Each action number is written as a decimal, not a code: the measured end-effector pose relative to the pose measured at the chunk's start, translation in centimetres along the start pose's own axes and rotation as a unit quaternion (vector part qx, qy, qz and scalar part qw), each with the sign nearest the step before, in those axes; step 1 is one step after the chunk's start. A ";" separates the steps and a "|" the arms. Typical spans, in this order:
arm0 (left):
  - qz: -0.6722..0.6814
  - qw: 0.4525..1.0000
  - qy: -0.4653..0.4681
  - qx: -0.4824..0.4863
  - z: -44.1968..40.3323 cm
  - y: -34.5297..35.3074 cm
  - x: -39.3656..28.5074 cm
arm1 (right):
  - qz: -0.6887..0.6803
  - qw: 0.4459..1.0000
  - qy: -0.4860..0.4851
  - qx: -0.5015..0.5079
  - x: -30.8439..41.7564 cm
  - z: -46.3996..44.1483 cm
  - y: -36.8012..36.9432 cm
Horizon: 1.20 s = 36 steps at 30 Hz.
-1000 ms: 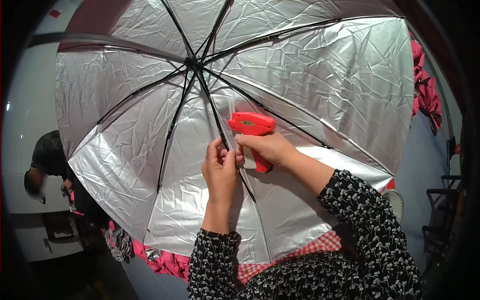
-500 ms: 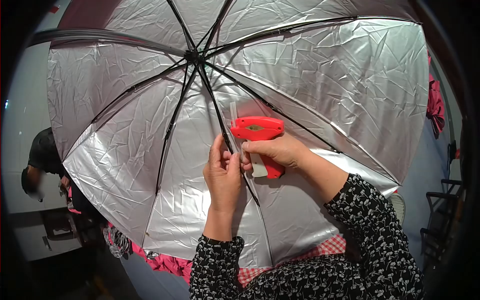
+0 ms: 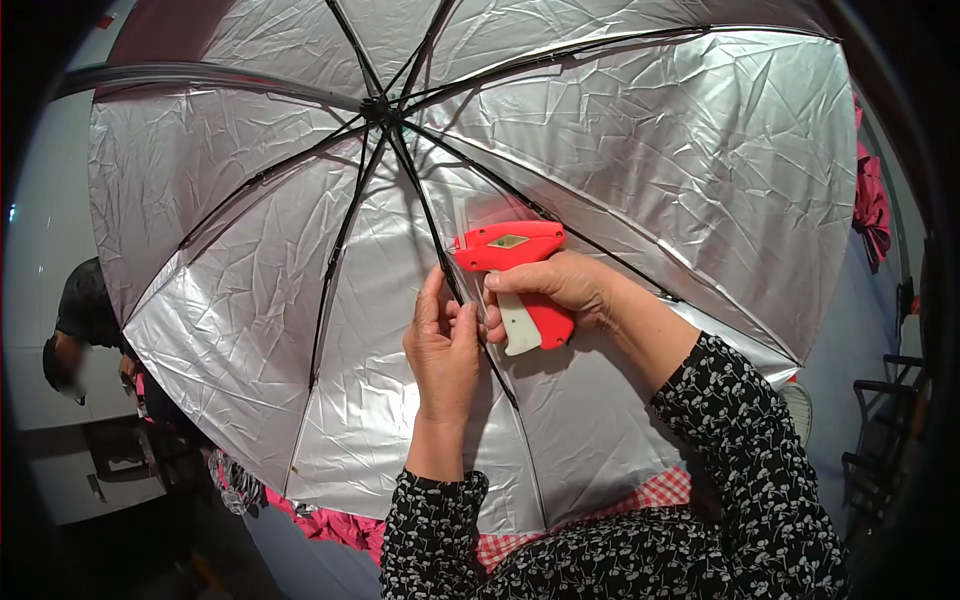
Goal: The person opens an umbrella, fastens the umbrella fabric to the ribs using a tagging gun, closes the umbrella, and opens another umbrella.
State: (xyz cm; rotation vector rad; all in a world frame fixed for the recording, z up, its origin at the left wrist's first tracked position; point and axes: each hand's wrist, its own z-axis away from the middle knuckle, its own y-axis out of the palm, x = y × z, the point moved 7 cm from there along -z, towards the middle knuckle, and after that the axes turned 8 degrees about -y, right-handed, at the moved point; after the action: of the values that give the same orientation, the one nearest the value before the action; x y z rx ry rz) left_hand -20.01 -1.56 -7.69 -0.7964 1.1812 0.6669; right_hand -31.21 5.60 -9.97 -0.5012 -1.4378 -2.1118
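An opened umbrella (image 3: 650,140) fills most of the view, its silver inner side facing me and its black ribs meeting at the hub (image 3: 380,110). My left hand (image 3: 440,350) is closed around one black rib (image 3: 424,210), thumb and fingers on either side of it. In my right hand (image 3: 565,285) is a red tagging gun (image 3: 510,243) with a white trigger (image 3: 519,325). Its nose points left, close against that same rib just above my left fingertips. Whether the needle touches the rib or fabric, I cannot tell.
The dark umbrella shaft (image 3: 200,72) runs from the hub to the upper left. Pink fabric (image 3: 335,525) lies under the canopy's lower edge. Another person (image 3: 90,310) bends over at the left. A dark metal rack (image 3: 885,400) stands at the right.
The tagging gun has tilted and shifted slightly up and left, and more of its white trigger shows. The umbrella has moved very slightly left; my left hand keeps its grip.
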 end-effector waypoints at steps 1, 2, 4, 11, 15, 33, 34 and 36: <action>0.000 1.000 0.009 -0.001 0.0 0.0 0.1 | -0.001 1.000 0.000 0.000 0.0 -0.1 0.1; 0.001 1.000 0.018 -0.001 -0.1 0.0 0.2 | -0.001 1.000 0.007 0.000 0.0 -0.1 0.2; 0.000 1.000 0.025 -0.001 0.0 0.0 0.2 | -0.001 1.000 0.022 0.000 0.0 -0.1 0.4; 0.013 1.000 -0.003 0.010 0.2 0.3 -0.4 | 0.125 0.991 0.004 -0.038 0.7 -0.4 0.1; 0.016 1.000 -0.012 0.011 0.1 0.5 -0.4 | 0.144 0.989 0.012 -0.034 0.9 -0.8 -0.5; -0.021 0.988 -0.152 -0.014 11.6 -0.7 5.8 | -0.069 0.991 0.025 -0.112 -14.0 12.6 1.2; 0.018 0.986 -0.166 -0.019 11.9 -0.8 6.1 | -0.061 0.991 0.016 -0.115 -13.9 12.1 1.2; 0.060 0.981 -0.180 -0.024 12.3 -0.4 6.3 | -0.060 0.991 0.020 -0.121 -13.4 11.7 0.9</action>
State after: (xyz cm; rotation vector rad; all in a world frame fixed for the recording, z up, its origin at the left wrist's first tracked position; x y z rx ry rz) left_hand -11.44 8.64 -11.55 -0.6136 0.8890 0.9013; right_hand -19.97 19.13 -12.72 -0.4702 -1.2227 -2.3946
